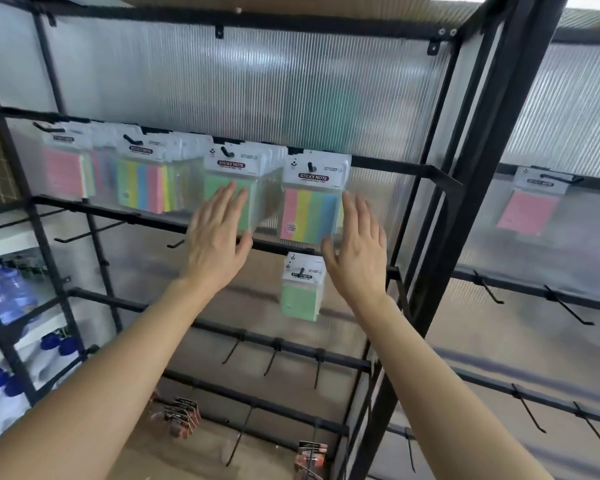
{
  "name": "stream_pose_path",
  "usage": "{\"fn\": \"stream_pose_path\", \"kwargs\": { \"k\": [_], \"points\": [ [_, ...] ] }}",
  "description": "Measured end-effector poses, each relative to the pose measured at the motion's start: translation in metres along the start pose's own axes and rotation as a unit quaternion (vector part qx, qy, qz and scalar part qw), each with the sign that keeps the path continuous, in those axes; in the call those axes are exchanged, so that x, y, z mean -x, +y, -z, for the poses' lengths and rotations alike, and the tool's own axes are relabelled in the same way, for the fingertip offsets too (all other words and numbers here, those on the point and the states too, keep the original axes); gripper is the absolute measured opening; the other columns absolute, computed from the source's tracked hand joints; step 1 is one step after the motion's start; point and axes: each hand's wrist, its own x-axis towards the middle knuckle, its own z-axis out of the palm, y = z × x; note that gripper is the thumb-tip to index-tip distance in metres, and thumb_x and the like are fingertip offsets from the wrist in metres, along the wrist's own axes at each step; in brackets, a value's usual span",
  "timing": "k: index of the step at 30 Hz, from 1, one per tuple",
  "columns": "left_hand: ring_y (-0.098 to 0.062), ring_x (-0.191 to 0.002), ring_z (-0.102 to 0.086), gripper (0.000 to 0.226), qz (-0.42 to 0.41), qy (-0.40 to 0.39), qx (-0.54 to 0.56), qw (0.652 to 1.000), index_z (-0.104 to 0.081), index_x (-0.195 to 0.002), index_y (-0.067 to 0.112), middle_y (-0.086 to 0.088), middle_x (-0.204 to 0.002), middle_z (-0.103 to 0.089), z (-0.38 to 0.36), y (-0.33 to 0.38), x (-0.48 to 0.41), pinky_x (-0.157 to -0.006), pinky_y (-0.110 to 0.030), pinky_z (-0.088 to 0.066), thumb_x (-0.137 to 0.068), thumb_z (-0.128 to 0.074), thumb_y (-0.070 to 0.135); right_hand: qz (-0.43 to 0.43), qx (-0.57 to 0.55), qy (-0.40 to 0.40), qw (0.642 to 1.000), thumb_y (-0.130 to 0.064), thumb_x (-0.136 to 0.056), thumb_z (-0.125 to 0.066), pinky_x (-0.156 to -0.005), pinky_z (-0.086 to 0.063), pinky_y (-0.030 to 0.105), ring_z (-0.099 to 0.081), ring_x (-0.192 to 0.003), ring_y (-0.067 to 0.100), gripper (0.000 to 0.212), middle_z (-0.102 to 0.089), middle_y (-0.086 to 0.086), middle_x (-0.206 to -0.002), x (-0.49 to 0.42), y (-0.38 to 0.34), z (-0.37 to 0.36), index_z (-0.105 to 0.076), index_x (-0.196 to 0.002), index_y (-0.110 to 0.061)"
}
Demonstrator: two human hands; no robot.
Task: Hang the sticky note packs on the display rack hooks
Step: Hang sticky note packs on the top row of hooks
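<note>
A striped pink, yellow, green and blue sticky note pack [310,199] hangs on a hook of the black display rack [406,168], on the upper bar. My left hand [219,237] is raised with straight fingers in front of the green packs [236,188] on the hook to its left. My right hand [359,247] is up with fingers straight at the striped pack's right edge; contact is unclear. Neither hand holds anything. A green pack [302,292] hangs one row lower, between my wrists. More packs [146,178] fill the hooks further left.
Bare hooks [274,362] stick out from the lower bars. A pink pack [530,206] hangs on the neighbouring rack at right. Dark red packets [181,417] hang near the bottom. Blue-capped bottles [7,296] stand on shelves at left. A black upright post [465,237] divides the racks.
</note>
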Motion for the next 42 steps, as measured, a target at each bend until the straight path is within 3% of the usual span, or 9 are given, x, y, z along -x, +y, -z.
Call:
{"fn": "stream_pose_path", "kwargs": {
  "k": [5, 8, 13, 20, 25, 31, 35, 42],
  "points": [
    [-0.027, -0.137, -0.028, 0.052, 0.010, 0.050, 0.008, 0.999, -0.032, -0.141, 0.003, -0.013, -0.148, -0.031, 0.016, -0.026, -0.041, -0.112, -0.044, -0.018, -0.093, -0.048, 0.014, 0.022, 0.025, 0.009, 0.999, -0.013, -0.092, -0.046, -0.109, -0.025, 0.043, -0.028, -0.137, 0.034, 0.054, -0.031, 0.018, -0.148, -0.041, -0.004, 0.011, -0.029, -0.143, -0.006],
    [-0.029, -0.132, -0.035, 0.048, 0.007, 0.069, 0.020, 0.997, -0.036, -0.138, 0.002, -0.015, -0.143, -0.039, 0.019, -0.038, -0.065, -0.109, -0.042, -0.022, -0.093, -0.047, 0.011, 0.032, 0.042, 0.011, 0.999, -0.013, -0.094, -0.044, -0.107, -0.028, 0.044, -0.032, -0.134, 0.034, 0.046, -0.038, 0.017, -0.144, -0.060, -0.006, 0.012, -0.037, -0.139, -0.005],
    [-0.032, -0.113, -0.051, 0.029, -0.019, 0.077, 0.037, 0.996, -0.058, -0.118, 0.003, -0.013, -0.122, -0.058, 0.017, -0.055, -0.093, -0.096, -0.044, -0.032, -0.093, -0.046, 0.007, 0.050, 0.072, 0.043, 0.995, -0.003, -0.084, -0.047, -0.083, -0.042, 0.045, -0.053, -0.106, 0.040, 0.034, -0.058, 0.019, -0.116, -0.081, -0.010, 0.007, -0.060, -0.116, -0.003],
    [-0.032, -0.097, -0.052, 0.015, -0.065, 0.091, 0.086, 0.990, -0.064, -0.100, 0.003, -0.012, -0.100, -0.061, 0.014, -0.074, -0.102, -0.082, -0.039, -0.036, -0.089, -0.057, 0.011, 0.081, 0.073, 0.076, 0.991, -0.008, -0.083, -0.051, -0.068, -0.044, 0.042, -0.055, -0.080, 0.035, 0.020, -0.059, 0.014, -0.088, -0.092, -0.018, 0.011, -0.068, -0.092, -0.004],
    [-0.031, -0.103, -0.045, 0.022, -0.065, 0.010, 0.078, 0.995, -0.064, -0.104, 0.001, -0.014, -0.104, -0.055, 0.022, -0.073, -0.118, -0.089, -0.039, -0.031, -0.088, -0.059, 0.016, 0.049, 0.084, -0.002, 0.995, -0.014, -0.089, -0.058, -0.077, -0.038, 0.039, -0.054, -0.089, 0.033, 0.015, -0.063, 0.013, -0.093, -0.104, -0.022, 0.018, -0.065, -0.095, -0.002],
    [-0.030, -0.102, -0.043, 0.024, -0.068, -0.002, 0.069, 0.995, -0.065, -0.106, 0.003, -0.014, -0.101, -0.053, 0.026, -0.072, -0.119, -0.090, -0.036, -0.027, -0.089, -0.057, 0.018, 0.007, 0.078, -0.082, 0.993, -0.010, -0.094, -0.048, -0.079, -0.039, 0.035, -0.055, -0.094, 0.029, 0.017, -0.065, 0.011, -0.099, -0.111, -0.032, 0.026, -0.062, -0.098, -0.003],
    [-0.029, -0.097, -0.043, 0.023, -0.085, 0.003, 0.086, 0.993, -0.064, -0.106, 0.003, -0.012, -0.099, -0.055, 0.031, -0.072, -0.116, -0.085, -0.032, -0.025, -0.091, -0.054, 0.018, -0.016, 0.071, -0.080, 0.994, -0.003, -0.091, -0.045, -0.075, -0.042, 0.035, -0.057, -0.089, 0.028, 0.018, -0.065, 0.010, -0.094, -0.108, -0.038, 0.028, -0.063, -0.092, -0.005],
    [-0.027, -0.091, -0.046, 0.018, -0.101, 0.052, 0.129, 0.985, -0.064, -0.094, 0.003, -0.010, -0.093, -0.058, 0.038, -0.074, -0.110, -0.077, -0.029, -0.024, -0.093, -0.053, 0.018, -0.029, 0.087, -0.062, 0.994, -0.009, -0.093, -0.045, -0.069, -0.042, 0.034, -0.057, -0.085, 0.031, 0.018, -0.065, 0.012, -0.092, -0.100, -0.049, 0.036, -0.061, -0.096, -0.005]
  ]
}}
